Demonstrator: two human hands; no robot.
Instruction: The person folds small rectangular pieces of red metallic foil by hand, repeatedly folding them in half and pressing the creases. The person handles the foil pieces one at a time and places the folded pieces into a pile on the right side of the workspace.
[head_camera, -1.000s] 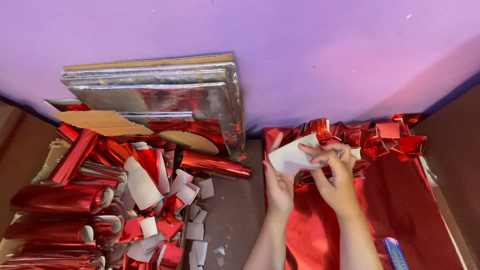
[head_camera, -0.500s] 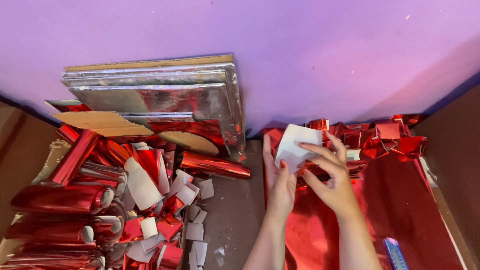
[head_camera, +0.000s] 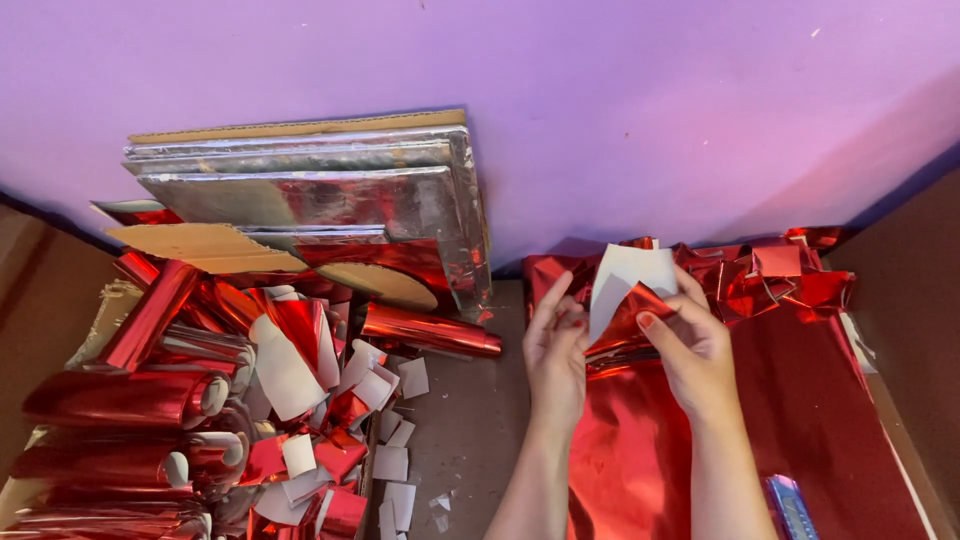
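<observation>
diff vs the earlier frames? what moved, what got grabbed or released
Both hands kept hold of the foil piece. It was turned upright, white backing toward the camera, and its lower edge now curls over red side out. The right hand drew back toward the body; the left hand barely shifted. Nothing was released. The rolls, scraps, silver boards and red sheet stayed put.

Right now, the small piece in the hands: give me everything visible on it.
The foil piece is a small sheet, shiny red on one face and plain white on the other. It is partly folded, white side up top, a red flap turned below. It is held tilted above the red foil sheet, near the purple wall. The left hand and right hand pinch its edges.
</observation>
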